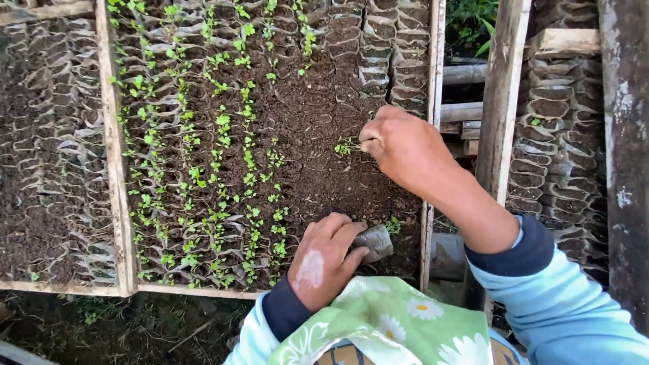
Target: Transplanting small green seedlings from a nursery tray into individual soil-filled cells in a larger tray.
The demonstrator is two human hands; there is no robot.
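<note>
Right hand pinches a tiny seedling over bare soil in the wooden tray. Left hand clamps what looks like a soil-filled pot at the near edge. Best to keep that pinch light and the stem upright.
</note>
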